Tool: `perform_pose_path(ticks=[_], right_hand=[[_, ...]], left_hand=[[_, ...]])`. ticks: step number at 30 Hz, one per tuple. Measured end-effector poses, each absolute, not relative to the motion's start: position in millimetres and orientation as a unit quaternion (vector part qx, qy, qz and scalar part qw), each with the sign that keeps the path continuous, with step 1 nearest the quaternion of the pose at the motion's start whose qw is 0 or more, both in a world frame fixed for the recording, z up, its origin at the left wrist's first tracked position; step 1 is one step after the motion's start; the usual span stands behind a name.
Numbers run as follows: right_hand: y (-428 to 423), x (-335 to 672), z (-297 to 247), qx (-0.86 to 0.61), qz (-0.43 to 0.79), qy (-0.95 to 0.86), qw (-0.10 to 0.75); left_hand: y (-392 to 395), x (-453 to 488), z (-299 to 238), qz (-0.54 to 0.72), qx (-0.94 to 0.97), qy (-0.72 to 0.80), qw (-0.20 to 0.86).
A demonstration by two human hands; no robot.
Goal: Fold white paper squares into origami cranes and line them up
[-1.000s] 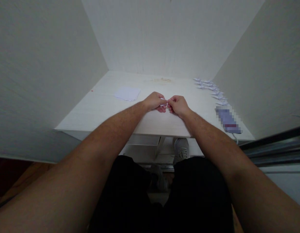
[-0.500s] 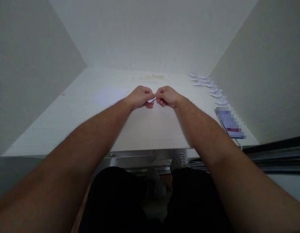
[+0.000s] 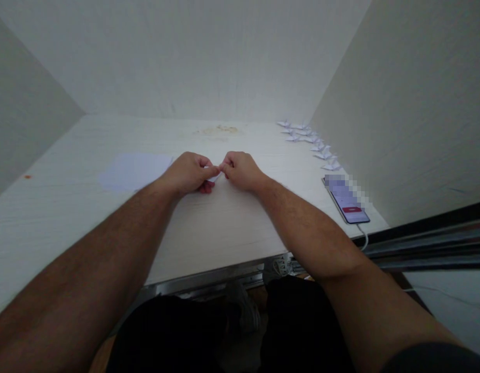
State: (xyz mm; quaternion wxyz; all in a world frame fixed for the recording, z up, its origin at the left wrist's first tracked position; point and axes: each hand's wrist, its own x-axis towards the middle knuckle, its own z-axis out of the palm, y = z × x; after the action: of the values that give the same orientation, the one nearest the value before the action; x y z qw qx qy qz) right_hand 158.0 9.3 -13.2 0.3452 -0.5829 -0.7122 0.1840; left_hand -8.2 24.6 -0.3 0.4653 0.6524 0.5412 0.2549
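Observation:
A small piece of folded white paper (image 3: 214, 178) is pinched between my two hands above the middle of the table. My left hand (image 3: 193, 173) is closed, with thumb and fingers gripping the paper's body. Fingertips of my right hand (image 3: 240, 170) pinch its right end, close against the left thumb. Much of the paper is hidden by the fingers, so its exact shape cannot be told. To the left, white paper sheets (image 3: 133, 168) lie flat beside my left wrist. Several folded paper cranes (image 3: 302, 133) stand in a cluster at the back right.
A phone (image 3: 350, 204) with a lit screen lies at the right, its white cable (image 3: 364, 239) running over the table edge. A yellowish stain (image 3: 224, 129) marks the back of the white table (image 3: 220, 233). Walls enclose the back and sides.
The view has shifted to the right, so the table's things sit further left. Both hands still grip the folded paper; the right hand has turned, with its knuckles more to the top.

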Motion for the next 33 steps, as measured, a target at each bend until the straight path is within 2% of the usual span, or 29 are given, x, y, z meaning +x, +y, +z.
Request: perform_pose_path(ticks=[3,8,15,20,27,33], right_hand=[[6.1,158.9,-13.0,-0.591,0.197,-0.708,0.333],[4.9,166.3,-20.5,-0.564,0.293,-0.685,0.356],[-1.6,163.5,-20.9,-0.53,0.386,-0.645,0.393],[-2.3,162.2,-22.0,-0.524,0.351,-0.672,0.387],[4.6,162.5,-28.7,-0.552,0.281,-0.665,0.417],[2.5,161.2,-28.2,-0.537,0.292,-0.676,0.412]], left_hand=[[25.3,-10.4,-0.8,0.252,0.65,0.518,0.495],[24.6,-14.3,3.6,0.208,0.683,0.489,0.501],[22.8,-17.7,-0.4,0.224,0.69,0.448,0.523],[25.8,-18.9,-5.1,0.238,0.678,0.446,0.534],[24.8,-10.2,-4.0,0.36,0.601,0.479,0.529],[23.8,-8.1,-2.6,0.406,0.576,0.471,0.53]])
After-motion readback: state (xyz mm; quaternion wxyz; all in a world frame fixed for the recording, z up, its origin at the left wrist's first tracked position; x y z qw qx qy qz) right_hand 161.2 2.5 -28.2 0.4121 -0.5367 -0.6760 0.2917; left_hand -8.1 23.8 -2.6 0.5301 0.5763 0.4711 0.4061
